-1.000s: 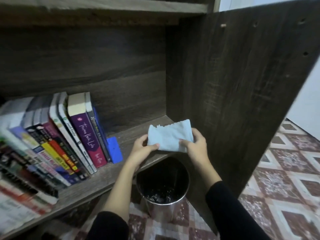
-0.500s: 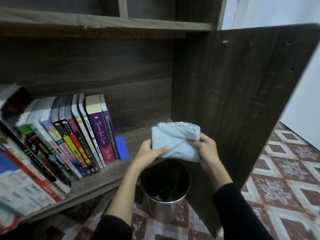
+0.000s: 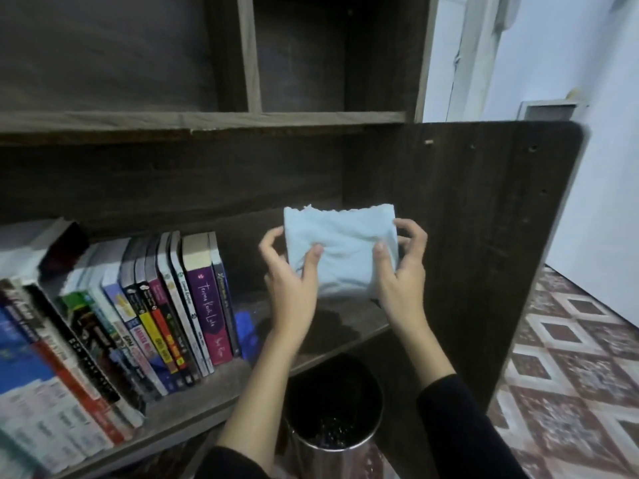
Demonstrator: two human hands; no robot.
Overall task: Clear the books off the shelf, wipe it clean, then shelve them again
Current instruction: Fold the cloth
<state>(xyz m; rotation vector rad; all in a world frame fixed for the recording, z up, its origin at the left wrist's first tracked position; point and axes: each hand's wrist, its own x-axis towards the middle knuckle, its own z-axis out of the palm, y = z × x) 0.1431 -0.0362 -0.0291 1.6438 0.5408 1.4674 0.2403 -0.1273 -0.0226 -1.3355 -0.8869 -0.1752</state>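
Facing a dark wood bookcase (image 3: 193, 188) set against a pale wall (image 3: 608, 174), with patterned red-and-white floor tiles (image 3: 570, 375) spreading off to the right. Taking in its tall side panel (image 3: 460, 229), closing the right end of the lower shelf (image 3: 214, 406). Finding a row of books (image 3: 148, 316) across that shelf's left half, spines outward, tops tilted left, ending in a purple paperback (image 3: 207, 305) and a thin dark volume. Looking down into a round metal bin (image 3: 345, 448) on the floor below the shelf's front edge. Holding a folded pale blue cloth (image 3: 340, 250) in the air above the bare right part of the shelf, apart from the books. Grasping it from both sides: left grip (image 3: 294, 281) pinching the left edge, thumb on the front face; right grip (image 3: 404, 271) curled round the right edge, thumb in front, fingers loosely spread. Noting a small blue object (image 3: 247, 326) just beside the last book, too blurred to name.
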